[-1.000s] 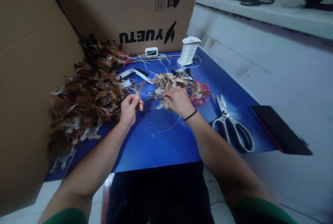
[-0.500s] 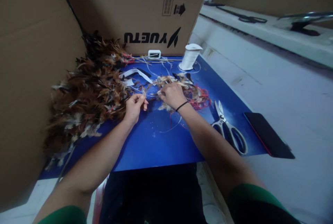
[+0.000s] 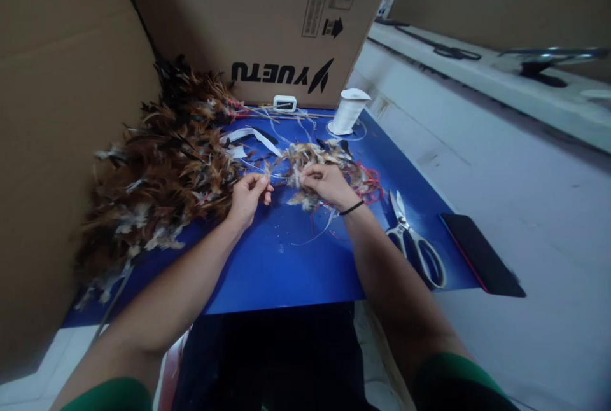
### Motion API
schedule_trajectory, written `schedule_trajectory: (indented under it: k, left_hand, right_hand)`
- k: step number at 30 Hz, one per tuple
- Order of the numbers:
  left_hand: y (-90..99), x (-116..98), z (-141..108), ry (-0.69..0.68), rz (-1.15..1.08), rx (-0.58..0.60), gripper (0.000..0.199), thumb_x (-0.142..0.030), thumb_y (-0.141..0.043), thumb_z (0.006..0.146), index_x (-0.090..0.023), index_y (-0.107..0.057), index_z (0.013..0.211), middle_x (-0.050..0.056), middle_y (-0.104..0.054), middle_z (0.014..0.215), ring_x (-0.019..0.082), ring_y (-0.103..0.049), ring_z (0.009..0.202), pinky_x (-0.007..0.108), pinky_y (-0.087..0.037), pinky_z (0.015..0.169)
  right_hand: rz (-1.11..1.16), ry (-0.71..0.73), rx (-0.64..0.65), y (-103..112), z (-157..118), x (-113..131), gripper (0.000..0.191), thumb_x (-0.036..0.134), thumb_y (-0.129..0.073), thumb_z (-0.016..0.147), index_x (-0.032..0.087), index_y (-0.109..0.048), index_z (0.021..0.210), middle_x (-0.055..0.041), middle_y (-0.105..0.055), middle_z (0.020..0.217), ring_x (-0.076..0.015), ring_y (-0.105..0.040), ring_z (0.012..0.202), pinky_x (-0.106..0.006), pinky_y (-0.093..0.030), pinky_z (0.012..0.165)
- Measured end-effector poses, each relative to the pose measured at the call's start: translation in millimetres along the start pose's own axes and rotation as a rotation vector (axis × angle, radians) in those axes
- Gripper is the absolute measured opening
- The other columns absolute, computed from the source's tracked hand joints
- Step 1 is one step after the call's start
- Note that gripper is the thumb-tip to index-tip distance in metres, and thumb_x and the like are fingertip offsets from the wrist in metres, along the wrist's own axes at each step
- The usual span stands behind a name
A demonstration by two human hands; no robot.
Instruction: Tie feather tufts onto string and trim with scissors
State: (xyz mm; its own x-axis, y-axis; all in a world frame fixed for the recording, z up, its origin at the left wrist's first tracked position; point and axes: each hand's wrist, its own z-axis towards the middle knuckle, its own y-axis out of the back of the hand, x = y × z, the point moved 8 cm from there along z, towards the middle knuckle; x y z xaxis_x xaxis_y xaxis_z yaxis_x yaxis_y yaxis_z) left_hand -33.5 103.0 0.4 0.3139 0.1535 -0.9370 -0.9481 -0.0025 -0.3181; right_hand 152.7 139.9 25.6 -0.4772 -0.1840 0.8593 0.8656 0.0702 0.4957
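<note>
The left hand [image 3: 251,198] pinches a wispy feather [image 3: 267,170] upright above the bench [image 3: 281,287]. The right hand [image 3: 329,183], palm down, bends its fingers narrowly over the pale feather pile [image 3: 312,153]; whether it grips any, I cannot tell.

Table [image 3: 281,277]: blue top. Brown feather bundles [image 3: 167,175] heaped along left edge, from far left corner nearly to near left corner. Far edge: thin sticks [image 3: 298,116] lying roughly parallel to it; small white case [image 3: 285,104] beside them. Far right corner: white spool [image 3: 349,112], upright. White strip [image 3: 252,133], bent, between bundles and middle. Mid-table: pale and brown feathers [image 3: 305,155] in a loose pile, red strings [image 3: 375,185] on its right-edge side. Scissors [image 3: 403,223] near right edge, blades slightly parted, tips toward far edge. Phone [image 3: 482,255], dark, at right edge by near right corner, reaching past the top.
</note>
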Motion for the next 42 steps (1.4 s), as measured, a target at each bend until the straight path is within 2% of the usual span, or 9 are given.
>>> schedule_trajectory:
  k: [4, 10, 14, 24, 29, 33, 36, 38, 42]
  left_hand:
    - [-5.8, 4.0, -3.3, 0.066, -0.030, 0.032, 0.035, -0.044, -0.075, 0.068, -0.014, -0.058, 0.075, 0.001, -0.064, 0.068, 0.009, -0.060, 0.051, 0.020, -0.048, 0.046]
    - [-22.4, 8.6, -10.3, 0.102, -0.020, 0.188, 0.034, -0.043, -0.075, 0.069, -0.013, -0.058, 0.074, 0.005, -0.068, 0.076, 0.015, -0.068, 0.068, 0.028, -0.056, 0.066]
    - [-21.0, 14.4, -10.2, 0.117, -0.006, 0.186, 0.033, -0.041, -0.076, 0.069, -0.013, -0.060, 0.076, 0.004, -0.070, 0.075, 0.015, -0.069, 0.074, 0.031, -0.055, 0.079]
    - [-16.1, 17.9, -9.4, 0.170, 0.011, 0.126, 0.034, -0.040, -0.078, 0.066, -0.013, -0.058, 0.074, 0.004, -0.069, 0.075, 0.016, -0.070, 0.073, 0.028, -0.056, 0.072]
    - [-16.1, 16.1, -9.4, 0.205, -0.034, 0.111, 0.035, -0.038, -0.079, 0.065, -0.013, -0.057, 0.073, 0.004, -0.070, 0.079, 0.014, -0.070, 0.071, 0.024, -0.056, 0.068]
    - [-14.6, 14.3, -9.3, 0.268, -0.148, 0.077, 0.026, -0.029, -0.077, 0.070, -0.013, -0.056, 0.072, 0.003, -0.070, 0.079, 0.011, -0.069, 0.070, 0.021, -0.056, 0.069]
    - [-11.6, 13.5, -10.6, 0.337, -0.244, 0.015, 0.015, -0.020, -0.069, 0.077, -0.014, -0.056, 0.073, 0.001, -0.068, 0.076, 0.007, -0.066, 0.066, 0.017, -0.056, 0.067]
    - [-10.7, 12.3, -11.9, 0.369, -0.293, -0.012, 0.010, -0.016, -0.064, 0.081, -0.015, -0.056, 0.074, 0.000, -0.067, 0.075, 0.005, -0.064, 0.062, 0.016, -0.055, 0.065]
    - [-12.0, 10.5, -14.2, 0.393, -0.340, -0.004, 0.010, -0.014, -0.059, 0.084, -0.015, -0.058, 0.075, 0.000, -0.065, 0.074, 0.004, -0.062, 0.060, 0.013, -0.055, 0.062]
  right_hand:
    - [0.104, -0.040, 0.095, -10.5, -9.5, 2.0, 0.019, 0.032, -0.063, 0.070, 0.013, -0.066, 0.074, -0.0003, -0.058, 0.058, -0.0096, -0.048, 0.050, -0.025, -0.040, 0.050]
    - [0.048, 0.075, 0.237, -22.3, -18.6, 21.8, 0.014, 0.023, -0.058, 0.072, 0.014, -0.068, 0.076, -0.0022, -0.064, 0.067, -0.0109, -0.054, 0.058, -0.025, -0.044, 0.057]
    - [-0.016, 0.112, 0.272, -24.3, -19.4, 24.6, 0.014, 0.021, -0.055, 0.075, 0.015, -0.066, 0.072, -0.0030, -0.065, 0.067, -0.0116, -0.055, 0.060, -0.025, -0.044, 0.060]
    - [-0.073, 0.066, 0.106, -7.5, -10.5, 10.9, 0.014, 0.022, -0.055, 0.077, 0.014, -0.067, 0.076, -0.0006, -0.062, 0.064, -0.0102, -0.050, 0.056, -0.025, -0.040, 0.057]
    - [-0.133, 0.045, 0.055, -1.7, -8.3, 0.9, 0.016, 0.026, -0.056, 0.078, 0.016, -0.069, 0.081, -0.0016, -0.065, 0.067, -0.0129, -0.055, 0.060, -0.028, -0.044, 0.062]
    - [-0.300, 0.232, -0.147, 12.0, -15.4, 25.0, 0.020, 0.013, -0.058, 0.073, 0.017, -0.070, 0.089, -0.0084, -0.068, 0.093, -0.0214, -0.060, 0.090, -0.038, -0.045, 0.086]
    - [-0.224, 0.390, -0.227, 15.3, -25.6, 50.1, 0.026, 0.009, -0.055, 0.073, 0.019, -0.069, 0.093, -0.0081, -0.066, 0.102, -0.0227, -0.057, 0.103, -0.041, -0.042, 0.095]
    - [-0.077, 0.367, -0.115, 5.9, -27.3, 55.7, 0.028, 0.011, -0.057, 0.072, 0.020, -0.068, 0.096, -0.0056, -0.068, 0.102, -0.0203, -0.060, 0.099, -0.039, -0.045, 0.091]
    - [0.205, 0.221, 0.214, -28.3, -30.5, 52.0, 0.033, 0.016, -0.062, 0.071, 0.019, -0.066, 0.104, -0.0055, -0.069, 0.101, -0.0157, -0.063, 0.090, -0.032, -0.050, 0.081]
